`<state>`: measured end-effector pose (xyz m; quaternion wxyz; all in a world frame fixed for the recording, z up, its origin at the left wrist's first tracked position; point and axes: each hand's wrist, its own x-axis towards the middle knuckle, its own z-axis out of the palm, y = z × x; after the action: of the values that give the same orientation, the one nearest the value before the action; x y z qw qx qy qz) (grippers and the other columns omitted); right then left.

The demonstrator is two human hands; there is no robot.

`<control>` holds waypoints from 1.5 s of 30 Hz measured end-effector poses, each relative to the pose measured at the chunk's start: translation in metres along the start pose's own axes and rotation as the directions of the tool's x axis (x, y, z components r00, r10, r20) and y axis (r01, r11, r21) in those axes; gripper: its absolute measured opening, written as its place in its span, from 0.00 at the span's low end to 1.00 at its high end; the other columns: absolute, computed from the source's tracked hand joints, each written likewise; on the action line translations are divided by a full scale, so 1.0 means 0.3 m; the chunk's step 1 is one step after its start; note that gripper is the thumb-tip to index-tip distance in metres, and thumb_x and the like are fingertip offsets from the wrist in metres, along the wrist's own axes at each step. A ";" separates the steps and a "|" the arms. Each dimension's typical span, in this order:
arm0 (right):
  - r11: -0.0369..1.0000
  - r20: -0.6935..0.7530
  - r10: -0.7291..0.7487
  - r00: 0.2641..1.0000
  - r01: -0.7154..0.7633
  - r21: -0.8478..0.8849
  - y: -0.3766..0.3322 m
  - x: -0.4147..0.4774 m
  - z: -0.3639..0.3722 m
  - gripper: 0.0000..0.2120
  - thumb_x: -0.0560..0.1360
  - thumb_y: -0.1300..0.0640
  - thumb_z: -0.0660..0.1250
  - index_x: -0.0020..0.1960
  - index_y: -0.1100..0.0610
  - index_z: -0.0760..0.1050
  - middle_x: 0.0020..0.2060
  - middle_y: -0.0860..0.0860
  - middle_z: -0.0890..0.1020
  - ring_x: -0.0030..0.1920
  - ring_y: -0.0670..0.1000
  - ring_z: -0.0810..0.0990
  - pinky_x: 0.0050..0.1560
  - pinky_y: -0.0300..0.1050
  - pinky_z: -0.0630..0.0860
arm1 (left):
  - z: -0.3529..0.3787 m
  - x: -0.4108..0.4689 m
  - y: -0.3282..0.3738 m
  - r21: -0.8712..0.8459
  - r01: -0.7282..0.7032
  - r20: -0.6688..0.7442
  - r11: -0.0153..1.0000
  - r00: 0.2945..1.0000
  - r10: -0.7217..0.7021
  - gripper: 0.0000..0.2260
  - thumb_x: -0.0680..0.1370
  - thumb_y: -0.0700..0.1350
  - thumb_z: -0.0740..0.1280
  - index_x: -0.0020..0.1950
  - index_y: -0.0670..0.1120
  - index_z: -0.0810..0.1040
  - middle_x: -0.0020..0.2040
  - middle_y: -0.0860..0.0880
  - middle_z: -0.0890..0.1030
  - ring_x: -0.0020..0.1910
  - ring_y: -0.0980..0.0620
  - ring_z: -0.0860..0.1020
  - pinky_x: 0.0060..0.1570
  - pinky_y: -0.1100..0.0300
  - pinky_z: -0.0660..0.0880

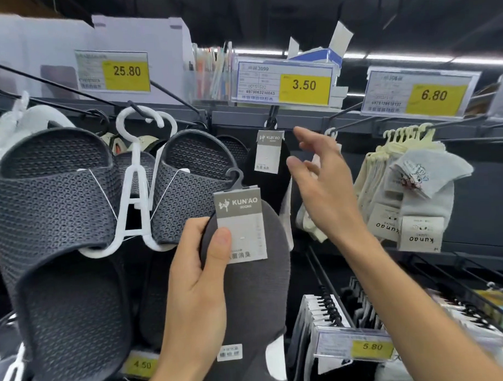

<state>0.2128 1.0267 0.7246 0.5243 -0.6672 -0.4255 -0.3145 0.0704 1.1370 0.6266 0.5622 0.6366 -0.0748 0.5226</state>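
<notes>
My left hand (198,280) grips a dark grey pair of socks (256,292) with a grey-and-white KUN'AO card label (240,222) and a small black hook; my thumb lies on the label. My right hand (320,185) is raised with fingers spread and loosely bent, holding nothing, just right of a black pair of socks (268,164) that hangs from a peg under the 3.50 price tag (283,81). Behind my right hand hang pale socks, partly hidden.
Dark mesh slippers (54,203) on a white hanger (134,177) hang at left under a 25.80 tag. Light socks (409,184) on cream hooks hang at right under a 6.80 tag. Lower pegs hold more socks by a 5.80 tag (371,347).
</notes>
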 end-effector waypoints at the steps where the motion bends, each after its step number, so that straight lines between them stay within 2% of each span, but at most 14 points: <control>1: 0.993 0.064 -0.015 0.998 0.008 0.119 -0.035 -0.041 -0.012 0.19 0.78 0.50 0.64 0.69 0.48 0.72 0.59 0.41 0.79 0.60 0.40 0.77 0.60 0.39 0.75 | 0.006 0.009 -0.001 0.000 -0.007 0.004 1.000 1.000 0.007 0.08 0.79 0.58 0.61 0.49 0.58 0.78 0.44 0.56 0.83 0.43 0.64 0.79 0.43 0.72 0.74; 4: 0.967 0.310 -0.051 0.950 -0.031 0.253 -0.109 -0.135 -0.035 0.21 0.75 0.45 0.67 0.68 0.43 0.73 0.51 0.43 0.83 0.51 0.44 0.82 0.50 0.36 0.77 | 0.026 0.037 -0.009 -0.020 -0.020 0.006 1.000 1.000 0.020 0.09 0.79 0.57 0.62 0.48 0.55 0.78 0.43 0.54 0.83 0.42 0.61 0.78 0.42 0.67 0.75; 7: 0.980 0.390 -0.057 0.919 -0.023 0.199 -0.108 -0.158 -0.045 0.25 0.76 0.55 0.72 0.70 0.42 0.70 0.50 0.45 0.84 0.51 0.45 0.82 0.51 0.37 0.77 | 0.049 0.056 -0.019 -0.021 -0.011 0.020 1.000 1.000 0.011 0.10 0.79 0.58 0.62 0.48 0.53 0.77 0.42 0.53 0.82 0.40 0.58 0.77 0.40 0.58 0.76; 11: 0.973 0.303 -0.046 0.952 -0.026 0.229 -0.076 -0.118 -0.064 0.22 0.74 0.59 0.70 0.67 0.45 0.74 0.49 0.47 0.84 0.52 0.45 0.82 0.54 0.41 0.77 | 0.062 0.065 -0.043 -0.015 0.017 0.042 1.000 0.999 -0.016 0.08 0.78 0.58 0.62 0.48 0.56 0.76 0.41 0.52 0.82 0.39 0.56 0.78 0.39 0.50 0.76; 16: 0.955 0.050 0.062 0.997 -0.074 0.287 -0.021 -0.001 -0.087 0.22 0.74 0.60 0.67 0.67 0.47 0.73 0.52 0.48 0.84 0.51 0.45 0.82 0.50 0.38 0.77 | 0.055 0.054 -0.085 0.108 0.021 0.081 0.994 0.996 -0.030 0.07 0.77 0.53 0.62 0.53 0.63 0.73 0.43 0.58 0.81 0.36 0.58 0.77 0.38 0.62 0.74; 18: 0.963 0.010 0.096 0.995 -0.096 0.251 0.009 0.054 -0.086 0.22 0.77 0.62 0.66 0.69 0.47 0.73 0.57 0.47 0.83 0.57 0.44 0.80 0.55 0.41 0.77 | 0.058 0.042 -0.095 0.194 0.037 0.144 0.980 0.987 -0.066 0.09 0.75 0.56 0.62 0.54 0.66 0.71 0.49 0.61 0.81 0.39 0.59 0.80 0.41 0.66 0.76; 20: 0.978 0.011 0.113 0.994 -0.113 0.174 0.031 0.096 -0.071 0.23 0.78 0.61 0.65 0.70 0.46 0.72 0.64 0.44 0.79 0.65 0.43 0.75 0.66 0.44 0.73 | 0.061 0.027 -0.107 0.281 0.074 0.193 0.957 0.972 -0.132 0.11 0.74 0.60 0.60 0.56 0.67 0.69 0.53 0.64 0.79 0.45 0.61 0.81 0.45 0.60 0.78; 24: 0.995 0.048 0.062 0.997 -0.065 0.077 0.063 0.148 -0.018 0.24 0.79 0.59 0.64 0.74 0.46 0.68 0.64 0.37 0.74 0.58 0.23 0.69 0.61 0.25 0.66 | 0.056 0.002 -0.132 0.452 0.101 0.220 0.886 0.950 -0.221 0.14 0.72 0.64 0.57 0.57 0.67 0.68 0.56 0.70 0.75 0.48 0.65 0.80 0.52 0.52 0.78; 28: 0.998 0.091 0.060 0.994 -0.061 0.013 0.105 0.160 0.037 0.25 0.80 0.62 0.63 0.75 0.47 0.66 0.67 0.44 0.75 0.66 0.40 0.73 0.70 0.43 0.68 | 0.050 -0.020 -0.141 0.552 0.105 0.245 0.827 0.928 -0.282 0.15 0.72 0.65 0.55 0.57 0.66 0.68 0.56 0.71 0.74 0.51 0.67 0.77 0.53 0.51 0.78; 32: 0.997 0.121 0.070 0.990 -0.064 -0.052 0.128 0.123 0.050 0.31 0.79 0.62 0.65 0.77 0.45 0.61 0.72 0.43 0.70 0.69 0.38 0.67 0.63 0.22 0.61 | 0.044 -0.041 -0.147 0.611 0.096 0.250 0.786 0.919 -0.306 0.12 0.73 0.64 0.56 0.55 0.65 0.70 0.53 0.68 0.76 0.49 0.65 0.78 0.53 0.52 0.77; 33: 0.996 0.126 0.074 0.989 -0.067 -0.060 0.124 0.111 0.049 0.33 0.78 0.63 0.66 0.78 0.45 0.60 0.73 0.43 0.70 0.69 0.39 0.67 0.63 0.23 0.62 | 0.043 -0.046 -0.148 0.623 0.087 0.248 0.777 0.920 -0.302 0.11 0.74 0.63 0.56 0.54 0.64 0.70 0.52 0.66 0.77 0.48 0.64 0.78 0.53 0.52 0.77; 37: 0.992 0.049 0.065 0.997 -0.059 -0.110 0.068 -0.024 0.033 0.32 0.76 0.64 0.65 0.77 0.47 0.61 0.69 0.46 0.71 0.68 0.46 0.71 0.68 0.49 0.72 | 0.042 -0.080 -0.134 0.681 -0.045 0.267 0.731 0.945 -0.191 0.10 0.77 0.60 0.55 0.55 0.61 0.71 0.52 0.65 0.76 0.51 0.65 0.75 0.51 0.56 0.77; 42: 0.980 0.029 -0.198 0.980 0.198 -0.015 -0.020 -0.394 0.021 0.16 0.77 0.65 0.66 0.64 0.56 0.76 0.64 0.49 0.75 0.68 0.46 0.72 0.68 0.42 0.68 | 0.028 -0.146 -0.077 0.564 -0.198 0.223 0.802 0.971 0.083 0.09 0.79 0.47 0.61 0.55 0.49 0.78 0.50 0.58 0.79 0.49 0.58 0.77 0.48 0.57 0.75; 45: 0.972 0.173 -0.144 0.974 0.106 0.207 -0.048 -0.623 0.032 0.14 0.80 0.64 0.60 0.64 0.56 0.74 0.60 0.51 0.77 0.64 0.51 0.76 0.63 0.46 0.72 | 0.023 -0.248 -0.052 0.498 -0.214 0.169 0.840 0.974 0.148 0.07 0.79 0.40 0.62 0.51 0.42 0.79 0.47 0.51 0.80 0.46 0.54 0.78 0.44 0.59 0.74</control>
<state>0.1173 0.9929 0.5666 0.5243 -0.6105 -0.5433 -0.2393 0.0522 1.1005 0.5620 0.3147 0.7845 -0.0273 0.5337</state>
